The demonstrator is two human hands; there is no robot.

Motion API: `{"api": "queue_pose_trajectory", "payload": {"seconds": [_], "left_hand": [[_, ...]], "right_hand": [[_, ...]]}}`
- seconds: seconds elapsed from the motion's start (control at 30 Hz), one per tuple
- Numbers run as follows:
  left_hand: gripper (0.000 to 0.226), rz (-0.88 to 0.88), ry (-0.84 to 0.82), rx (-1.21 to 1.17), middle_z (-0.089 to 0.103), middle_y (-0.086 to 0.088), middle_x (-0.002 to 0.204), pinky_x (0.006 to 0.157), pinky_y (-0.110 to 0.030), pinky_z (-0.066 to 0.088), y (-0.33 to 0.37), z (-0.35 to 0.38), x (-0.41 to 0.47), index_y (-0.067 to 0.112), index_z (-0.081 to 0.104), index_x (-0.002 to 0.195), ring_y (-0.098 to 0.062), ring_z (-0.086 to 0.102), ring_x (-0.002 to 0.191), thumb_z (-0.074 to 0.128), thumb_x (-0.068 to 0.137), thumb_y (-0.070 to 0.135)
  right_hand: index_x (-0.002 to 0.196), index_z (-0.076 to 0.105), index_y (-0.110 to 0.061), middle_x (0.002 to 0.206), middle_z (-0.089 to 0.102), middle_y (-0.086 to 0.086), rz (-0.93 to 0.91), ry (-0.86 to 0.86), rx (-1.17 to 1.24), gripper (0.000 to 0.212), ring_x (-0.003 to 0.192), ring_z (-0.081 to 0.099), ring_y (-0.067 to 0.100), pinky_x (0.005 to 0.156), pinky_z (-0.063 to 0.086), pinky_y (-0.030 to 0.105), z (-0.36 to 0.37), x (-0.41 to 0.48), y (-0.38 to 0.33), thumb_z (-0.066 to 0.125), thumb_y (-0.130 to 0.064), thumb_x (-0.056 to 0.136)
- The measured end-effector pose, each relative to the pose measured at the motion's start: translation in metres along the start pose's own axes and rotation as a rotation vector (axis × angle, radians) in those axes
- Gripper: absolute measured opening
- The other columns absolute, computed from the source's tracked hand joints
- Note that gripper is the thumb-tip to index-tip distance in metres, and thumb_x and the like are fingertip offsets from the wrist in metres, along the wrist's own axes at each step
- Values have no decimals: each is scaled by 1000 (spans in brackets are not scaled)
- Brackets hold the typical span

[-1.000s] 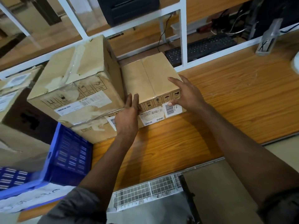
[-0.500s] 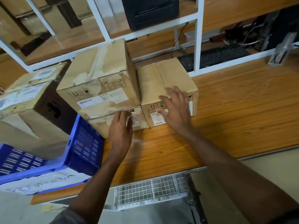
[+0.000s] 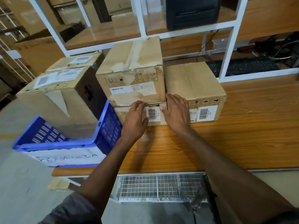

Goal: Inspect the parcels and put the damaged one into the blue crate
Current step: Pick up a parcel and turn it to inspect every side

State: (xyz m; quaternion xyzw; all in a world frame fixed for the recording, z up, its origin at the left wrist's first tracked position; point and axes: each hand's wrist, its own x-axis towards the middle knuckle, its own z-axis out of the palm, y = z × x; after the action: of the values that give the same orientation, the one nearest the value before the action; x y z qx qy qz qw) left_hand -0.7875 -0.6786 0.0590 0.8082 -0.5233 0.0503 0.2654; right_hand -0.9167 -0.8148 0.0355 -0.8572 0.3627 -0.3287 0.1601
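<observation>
A stack of two cardboard parcels stands on the wooden table (image 3: 242, 143). The upper parcel (image 3: 131, 73) has torn, peeling tape and scuffed card. The lower parcel (image 3: 154, 113) shows a barcode label. My left hand (image 3: 135, 120) and my right hand (image 3: 176, 113) both rest on the front face of the lower parcel, one each side of the label, fingers fairly straight. A tidier parcel (image 3: 194, 88) stands to the right, touching the stack. The blue crate (image 3: 110, 126) is at the table's left end, with a large torn box (image 3: 56, 101) in it.
A white shelf frame (image 3: 228, 54) runs behind the parcels, with a black keyboard (image 3: 242, 66) and cables behind it and a black printer (image 3: 192, 12) above. A wire mesh basket (image 3: 158, 188) hangs below the table's front edge.
Both hands left the right parcel and shifted left onto the front of the lower stacked parcel. The camera view swung left, showing more of the crate.
</observation>
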Motion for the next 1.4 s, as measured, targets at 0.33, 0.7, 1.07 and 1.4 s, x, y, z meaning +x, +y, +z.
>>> {"api": "queue_pose_trajectory", "payload": {"seconds": [0.33, 0.7, 1.07, 1.4], "left_hand": [[29, -65, 214, -293, 68, 5, 121, 90, -44, 56, -44, -67, -87, 21, 66, 123, -14, 65, 107, 64, 96, 11], [18, -138, 384, -445, 74, 12, 109, 85, -43, 59, -134, -175, -211, 26, 69, 116, -9, 71, 100, 64, 99, 26], [41, -327, 473, -188, 65, 1, 134, 97, -23, 40, -255, -253, -283, 20, 63, 135, -19, 59, 123, 71, 95, 18], [39, -518, 450, -178, 62, 4, 138, 98, -35, 44, -377, -291, -334, 25, 62, 135, -20, 57, 128, 70, 97, 24]], "right_hand": [[137, 61, -22, 137, 63, -1, 95, 164, 261, 42, 130, 53, 21, 105, 42, 32, 2, -74, -91, 71, -24, 95], [123, 69, -24, 120, 70, -11, 26, 209, 406, 29, 116, 62, 13, 97, 53, 38, 26, -190, -261, 71, -32, 94], [123, 67, -26, 120, 69, -11, -239, -20, 493, 28, 111, 63, 12, 92, 52, 35, 84, -212, -401, 72, -34, 97], [131, 61, -31, 124, 63, -16, -352, -282, 548, 35, 105, 61, 3, 86, 57, 37, 176, -222, -508, 68, -39, 98]]}}
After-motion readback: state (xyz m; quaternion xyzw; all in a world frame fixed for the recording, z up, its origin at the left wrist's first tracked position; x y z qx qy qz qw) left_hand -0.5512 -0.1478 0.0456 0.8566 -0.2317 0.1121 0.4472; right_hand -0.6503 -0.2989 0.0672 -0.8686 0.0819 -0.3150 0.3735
